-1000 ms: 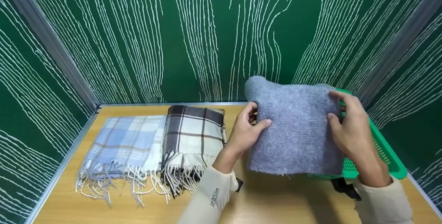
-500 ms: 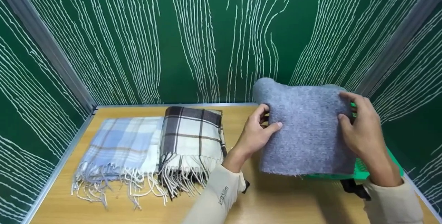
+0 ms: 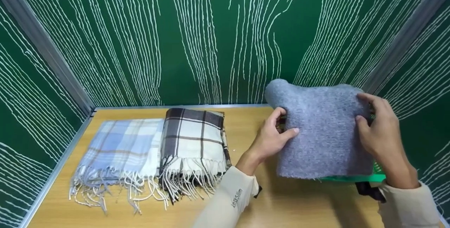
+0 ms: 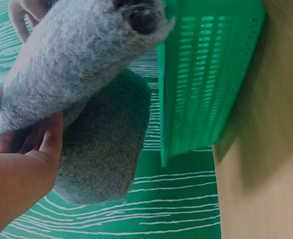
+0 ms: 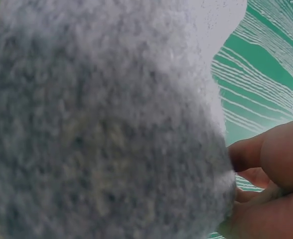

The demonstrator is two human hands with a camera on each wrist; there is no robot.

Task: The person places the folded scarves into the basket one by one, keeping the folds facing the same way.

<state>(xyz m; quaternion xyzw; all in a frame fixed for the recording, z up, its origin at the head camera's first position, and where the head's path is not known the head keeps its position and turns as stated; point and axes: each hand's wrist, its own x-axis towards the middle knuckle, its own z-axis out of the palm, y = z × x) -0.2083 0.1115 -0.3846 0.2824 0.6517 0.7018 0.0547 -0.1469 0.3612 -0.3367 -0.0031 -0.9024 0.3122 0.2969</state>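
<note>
A folded grey woollen scarf [image 3: 325, 133] is held up between both hands at the right of the head view. My left hand [image 3: 267, 140] grips its left edge, thumb on the near face and fingers behind. On the opposite edge my right hand [image 3: 383, 133] pinches it, thumb in front. In the left wrist view the scarf [image 4: 62, 64] shows a rolled fold above a hanging, darker layer. The right wrist view is mostly filled by the scarf's fuzzy surface [image 5: 111, 124]. Behind it stands a green plastic basket [image 4: 201, 74], largely hidden in the head view.
On the wooden table [image 3: 288, 207] lie a folded blue-and-white plaid scarf [image 3: 123, 143] and a folded brown-and-white plaid scarf [image 3: 195, 133], side by side, fringes toward the front. Green walls [image 3: 179, 62] with white wavy lines enclose the table's back and sides.
Both hands and the grey scarf have shifted right in the head view, covering more of the green basket. The grip is unchanged, and the plaid scarves stay on the table.
</note>
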